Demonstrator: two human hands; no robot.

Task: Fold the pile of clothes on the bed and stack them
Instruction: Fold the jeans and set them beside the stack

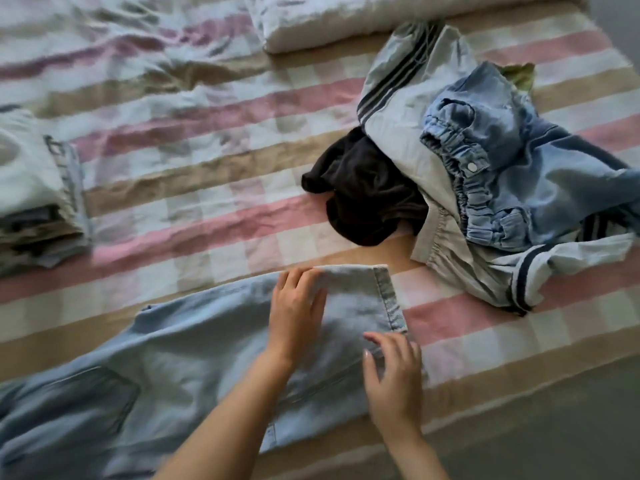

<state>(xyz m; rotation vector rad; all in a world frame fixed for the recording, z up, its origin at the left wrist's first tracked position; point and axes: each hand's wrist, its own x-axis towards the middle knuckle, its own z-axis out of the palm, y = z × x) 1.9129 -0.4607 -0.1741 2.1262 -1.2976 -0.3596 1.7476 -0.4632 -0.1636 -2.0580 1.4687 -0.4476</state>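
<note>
Pale jeans are pressed flat on the bed, and the task is judged partly done.

The left hand (298, 303) is laid flat, fingers straight, on the leg of the jeans (173, 358) near the hem. The right hand (394, 379) is set at the hem's near corner with fingers bent, and whether cloth is pinched cannot be told. The jeans are spread along the near edge of the bed (207, 133), their waist end cut off by the frame. A folded stack (31, 188) is seen far left, partly cropped. To the right an unfolded pile (485, 188) is left: striped trousers (398, 109), elastic-waisted denim (540, 174) and a black garment (367, 195). Whatever is buried beneath is hidden.
</note>
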